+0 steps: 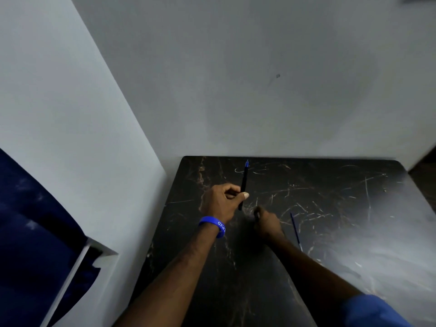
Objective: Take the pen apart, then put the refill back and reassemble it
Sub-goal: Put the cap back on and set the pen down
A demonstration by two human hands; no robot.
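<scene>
My left hand [224, 200], with a blue wristband, grips a black pen barrel [244, 179] that has a blue end pointing away from me, over the dark marble table [330, 185]. The barrel's near end pokes out below my thumb. My right hand [266, 221] sits just right of that near end with fingers pinched together; what it holds, if anything, is too small and dark to tell. A thin blue refill [296, 231] lies loose on the table to the right of my right hand.
The table stands in a corner, with a grey wall [259, 79] behind it and a white panel [82, 149] at its left edge. A dark blue fabric [28, 220] is at the far left. Glare covers the table's right side.
</scene>
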